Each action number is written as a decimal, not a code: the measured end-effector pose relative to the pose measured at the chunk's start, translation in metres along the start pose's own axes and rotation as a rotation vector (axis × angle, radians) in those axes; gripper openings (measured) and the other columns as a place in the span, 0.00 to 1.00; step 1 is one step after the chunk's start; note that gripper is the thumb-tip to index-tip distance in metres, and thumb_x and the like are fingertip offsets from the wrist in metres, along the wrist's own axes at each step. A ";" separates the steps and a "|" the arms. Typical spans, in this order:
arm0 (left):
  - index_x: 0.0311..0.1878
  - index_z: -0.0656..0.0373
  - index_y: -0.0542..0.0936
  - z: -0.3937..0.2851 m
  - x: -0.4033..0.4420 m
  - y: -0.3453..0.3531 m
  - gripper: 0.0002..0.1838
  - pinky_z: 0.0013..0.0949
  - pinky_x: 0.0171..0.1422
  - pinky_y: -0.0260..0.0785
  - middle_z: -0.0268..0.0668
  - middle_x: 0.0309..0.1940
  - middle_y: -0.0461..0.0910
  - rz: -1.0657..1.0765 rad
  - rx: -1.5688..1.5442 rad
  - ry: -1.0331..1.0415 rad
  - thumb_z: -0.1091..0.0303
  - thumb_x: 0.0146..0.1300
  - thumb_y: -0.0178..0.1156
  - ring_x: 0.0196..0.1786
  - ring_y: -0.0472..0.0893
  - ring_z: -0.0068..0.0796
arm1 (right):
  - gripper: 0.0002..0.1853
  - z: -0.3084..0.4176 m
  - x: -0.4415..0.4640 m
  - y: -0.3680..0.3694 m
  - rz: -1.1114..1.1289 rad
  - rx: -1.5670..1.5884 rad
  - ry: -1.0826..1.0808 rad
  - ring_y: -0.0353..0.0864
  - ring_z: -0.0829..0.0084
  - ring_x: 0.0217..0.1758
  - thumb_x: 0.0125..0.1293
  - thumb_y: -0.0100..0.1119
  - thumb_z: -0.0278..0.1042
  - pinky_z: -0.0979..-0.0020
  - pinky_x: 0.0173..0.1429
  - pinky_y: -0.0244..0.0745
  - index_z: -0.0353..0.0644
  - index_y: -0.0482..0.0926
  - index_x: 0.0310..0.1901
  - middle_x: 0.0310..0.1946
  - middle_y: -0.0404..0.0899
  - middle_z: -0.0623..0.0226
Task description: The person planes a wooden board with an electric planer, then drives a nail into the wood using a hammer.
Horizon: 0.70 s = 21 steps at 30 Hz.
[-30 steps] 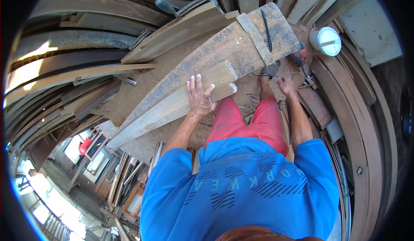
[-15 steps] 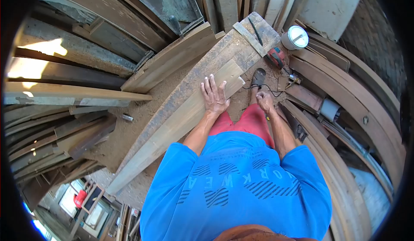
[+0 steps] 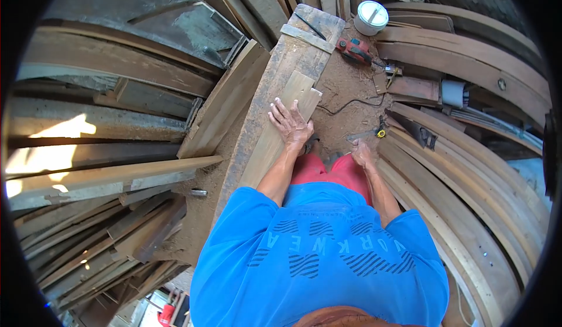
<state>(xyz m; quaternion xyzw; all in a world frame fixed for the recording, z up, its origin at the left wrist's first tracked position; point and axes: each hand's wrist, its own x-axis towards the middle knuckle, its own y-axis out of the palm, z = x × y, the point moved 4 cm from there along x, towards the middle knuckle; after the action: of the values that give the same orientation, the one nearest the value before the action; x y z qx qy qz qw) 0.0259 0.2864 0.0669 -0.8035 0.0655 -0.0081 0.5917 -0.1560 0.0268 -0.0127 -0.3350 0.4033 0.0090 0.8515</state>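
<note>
- Done so far, as far as visible: 2 boards (image 3: 271, 148) lie side by side lengthwise on the worktop (image 3: 250, 107), far ends staggered, not flush.
- Whether those ends are finished: can't tell; no pencil line shows at this res.
- Left to do: can't be judged exactly. Nothing is cutting or shaping the wood now; red power tool (image 3: 354, 50) lies on the floor w/ its cord (image 3: 351, 103) trailing, so work looks paused mid-way, prob. at a handling or checking stage.
- L hand (image 3: 291, 122): palm down on the boards nr their far ends, fingers spread, thumb out to the side; seems to steady rather than grip. L forearm runs fwd from the sleeve, elbow bent.
- R hand (image 3: 362, 152): off the worktop, low by the R knee, forearm angled fwd and inward. Fingers curled; can't tell if they pinch anything. Flat grey piece (image 3: 361, 135) sits just beyond them, contact unclear; tape measure (image 3: 381, 129) is nr it.
- Far end of worktop: crosspiece (image 3: 307, 38) lies across the width, thin black rod (image 3: 310, 26) next to it. White bucket (image 3: 372, 17) stands beyond the tool.
- Sawdust on the floor; stacked planks (image 3: 456, 181) on the R side.
</note>
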 end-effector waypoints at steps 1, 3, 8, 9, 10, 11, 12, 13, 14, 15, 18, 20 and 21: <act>0.76 0.49 0.56 0.000 0.000 0.000 0.58 0.74 0.83 0.36 0.70 0.81 0.45 -0.011 0.009 0.008 0.49 0.44 0.80 0.82 0.45 0.76 | 0.22 -0.008 -0.003 0.004 0.007 0.043 0.018 0.84 0.43 0.58 0.62 0.57 0.34 0.51 0.63 0.78 0.36 0.78 0.57 0.51 0.85 0.42; 0.76 0.50 0.57 -0.002 0.000 0.001 0.58 0.74 0.83 0.36 0.70 0.81 0.45 -0.036 0.024 0.023 0.49 0.44 0.80 0.82 0.46 0.76 | 0.23 -0.024 -0.013 0.011 -0.001 0.076 0.045 0.85 0.44 0.57 0.62 0.57 0.34 0.53 0.62 0.78 0.36 0.79 0.58 0.52 0.85 0.43; 0.76 0.51 0.58 -0.005 0.002 0.001 0.58 0.74 0.83 0.36 0.70 0.81 0.44 0.016 0.107 0.011 0.47 0.45 0.80 0.83 0.45 0.75 | 0.20 -0.062 -0.047 0.027 -0.016 0.222 0.200 0.87 0.47 0.53 0.60 0.58 0.33 0.56 0.59 0.80 0.35 0.83 0.53 0.48 0.87 0.44; 0.76 0.51 0.58 -0.005 0.001 0.002 0.58 0.74 0.83 0.36 0.70 0.81 0.44 0.027 0.122 0.008 0.46 0.45 0.80 0.83 0.45 0.75 | 0.15 -0.069 -0.054 0.029 -0.076 0.248 0.168 0.88 0.48 0.49 0.60 0.58 0.33 0.56 0.55 0.80 0.35 0.85 0.45 0.41 0.88 0.45; 0.75 0.50 0.58 -0.005 0.000 0.004 0.57 0.73 0.84 0.35 0.69 0.81 0.44 0.024 0.120 0.003 0.46 0.45 0.80 0.83 0.44 0.74 | 0.15 -0.079 -0.060 0.032 -0.100 0.277 0.191 0.88 0.49 0.48 0.61 0.57 0.33 0.56 0.53 0.80 0.35 0.85 0.44 0.40 0.88 0.46; 0.75 0.50 0.59 -0.005 0.001 0.005 0.56 0.72 0.84 0.34 0.68 0.81 0.43 0.019 0.117 -0.003 0.47 0.46 0.79 0.83 0.44 0.73 | 0.14 -0.089 -0.064 0.035 -0.126 0.305 0.212 0.88 0.49 0.47 0.61 0.57 0.34 0.56 0.52 0.80 0.35 0.84 0.43 0.39 0.88 0.46; 0.75 0.49 0.59 -0.005 0.000 0.006 0.55 0.71 0.84 0.33 0.68 0.81 0.43 0.013 0.113 -0.009 0.47 0.46 0.79 0.83 0.43 0.72 | 0.14 -0.094 -0.071 0.036 -0.151 0.332 0.232 0.88 0.49 0.45 0.61 0.56 0.34 0.55 0.50 0.79 0.35 0.84 0.43 0.38 0.87 0.46; 0.76 0.49 0.58 -0.005 0.000 0.007 0.56 0.71 0.84 0.32 0.68 0.82 0.43 0.020 0.130 -0.009 0.47 0.46 0.79 0.84 0.43 0.73 | 0.12 -0.099 -0.078 0.035 -0.182 0.308 0.205 0.87 0.52 0.39 0.62 0.55 0.34 0.54 0.45 0.78 0.35 0.83 0.36 0.33 0.86 0.47; 0.76 0.49 0.58 -0.005 0.000 0.008 0.56 0.71 0.84 0.32 0.68 0.82 0.43 0.024 0.145 -0.009 0.46 0.46 0.78 0.84 0.42 0.73 | 0.11 -0.105 -0.084 0.035 -0.173 0.335 0.207 0.86 0.54 0.37 0.62 0.55 0.34 0.55 0.44 0.77 0.35 0.83 0.34 0.31 0.85 0.48; 0.77 0.49 0.58 -0.004 -0.001 0.009 0.57 0.71 0.84 0.31 0.68 0.82 0.42 0.031 0.160 -0.011 0.46 0.47 0.78 0.84 0.41 0.73 | 0.11 -0.114 -0.092 0.038 -0.162 0.360 0.210 0.85 0.56 0.35 0.63 0.55 0.34 0.55 0.42 0.77 0.35 0.83 0.32 0.29 0.84 0.49; 0.78 0.48 0.56 -0.001 -0.002 0.014 0.57 0.70 0.85 0.30 0.68 0.82 0.42 0.034 0.198 -0.005 0.45 0.48 0.77 0.84 0.41 0.73 | 0.11 -0.151 -0.110 0.061 -0.269 0.382 0.165 0.81 0.65 0.31 0.64 0.54 0.33 0.59 0.36 0.74 0.37 0.82 0.30 0.24 0.80 0.59; 0.82 0.49 0.52 0.005 -0.003 0.019 0.60 0.72 0.84 0.28 0.70 0.82 0.40 0.058 0.189 0.038 0.44 0.49 0.75 0.84 0.38 0.75 | 0.10 -0.165 -0.128 0.072 -0.352 0.413 0.188 0.80 0.68 0.30 0.65 0.54 0.33 0.61 0.35 0.74 0.37 0.82 0.31 0.22 0.78 0.64; 0.82 0.49 0.51 0.010 -0.004 0.024 0.61 0.72 0.84 0.28 0.71 0.82 0.39 0.051 0.185 0.075 0.45 0.49 0.75 0.84 0.37 0.76 | 0.10 -0.161 -0.145 0.069 -0.373 0.446 0.234 0.81 0.67 0.31 0.65 0.54 0.33 0.61 0.36 0.75 0.37 0.82 0.32 0.23 0.79 0.64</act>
<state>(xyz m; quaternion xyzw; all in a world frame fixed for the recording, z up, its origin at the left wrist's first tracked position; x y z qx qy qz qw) 0.0203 0.2900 0.0415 -0.7428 0.1071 -0.0292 0.6603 -0.3831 0.0240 -0.0238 -0.2067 0.4222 -0.2747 0.8388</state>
